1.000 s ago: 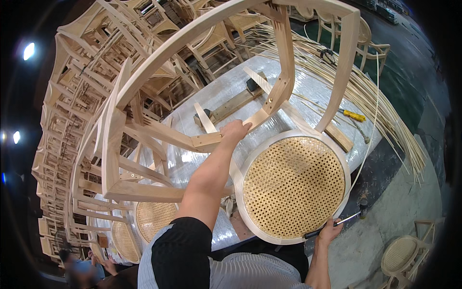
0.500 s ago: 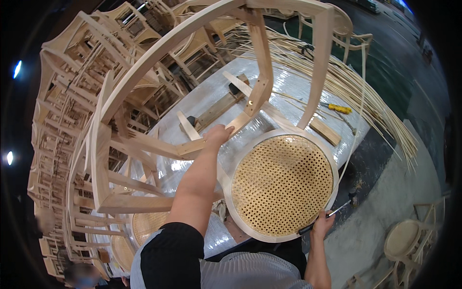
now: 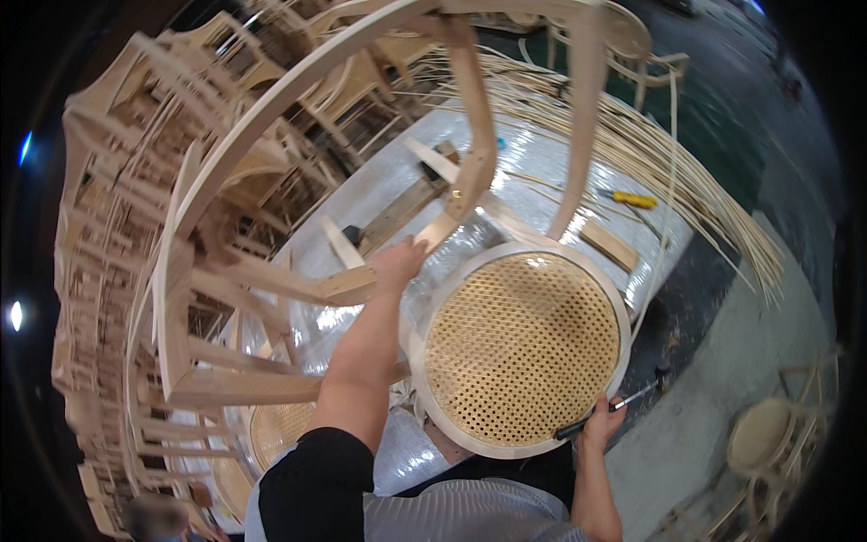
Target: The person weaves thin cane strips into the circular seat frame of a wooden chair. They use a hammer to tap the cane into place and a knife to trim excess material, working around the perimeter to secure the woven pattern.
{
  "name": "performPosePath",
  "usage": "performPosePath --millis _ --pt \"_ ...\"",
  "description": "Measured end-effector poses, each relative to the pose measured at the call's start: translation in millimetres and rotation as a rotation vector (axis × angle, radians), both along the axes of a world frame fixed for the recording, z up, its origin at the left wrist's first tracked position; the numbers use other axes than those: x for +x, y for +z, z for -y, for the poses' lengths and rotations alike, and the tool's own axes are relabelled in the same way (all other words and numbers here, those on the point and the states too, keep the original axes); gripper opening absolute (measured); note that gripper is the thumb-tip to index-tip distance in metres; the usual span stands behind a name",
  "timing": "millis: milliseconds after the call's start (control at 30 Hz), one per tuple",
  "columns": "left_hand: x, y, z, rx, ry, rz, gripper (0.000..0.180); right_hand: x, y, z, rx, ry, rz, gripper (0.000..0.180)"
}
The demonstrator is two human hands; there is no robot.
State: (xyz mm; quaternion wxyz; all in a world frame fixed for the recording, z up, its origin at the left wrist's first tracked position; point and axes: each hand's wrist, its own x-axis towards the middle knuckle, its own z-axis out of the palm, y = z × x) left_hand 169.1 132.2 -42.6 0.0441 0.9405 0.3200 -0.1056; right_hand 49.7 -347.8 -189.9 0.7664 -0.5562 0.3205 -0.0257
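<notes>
My left hand (image 3: 398,260) is closed around a rail of a pale wooden chair frame (image 3: 316,287), which lies tipped over on the table. Nearest to me is the chair's round woven cane panel (image 3: 524,348), set in a light wooden ring. My right hand (image 3: 599,425) grips a hammer (image 3: 637,395) by its black handle, beside the panel's lower right edge. The hammer's shaft is bright metal, and its dark head points away to the right, apart from the cane.
Film covers the table (image 3: 397,194). On it are a yellow-handled tool (image 3: 634,199), a short wooden block (image 3: 609,246) and long cane strips (image 3: 673,176). Stacked chair frames (image 3: 117,235) crowd the left. Another chair (image 3: 763,438) stands lower right. A blurred person (image 3: 155,517) appears lower left.
The chair frame and its cane panel have shifted slightly left, with my left hand still on the rail. My right hand and the hammer have moved a little left too.
</notes>
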Motion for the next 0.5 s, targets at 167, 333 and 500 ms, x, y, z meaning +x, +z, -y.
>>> performPosePath --millis 167,333,500 --pt "-7 -5 -9 0.042 -0.035 0.148 0.057 -4 0 -1 -0.116 0.118 0.0 0.02" --pt "-36 -6 69 0.023 0.136 0.512 0.06 -8 15 -16 -0.199 0.212 -0.033 0.016" --pt "-113 23 142 -0.246 -0.022 0.721 0.055 2 14 7 -0.261 0.194 -0.044 0.025"
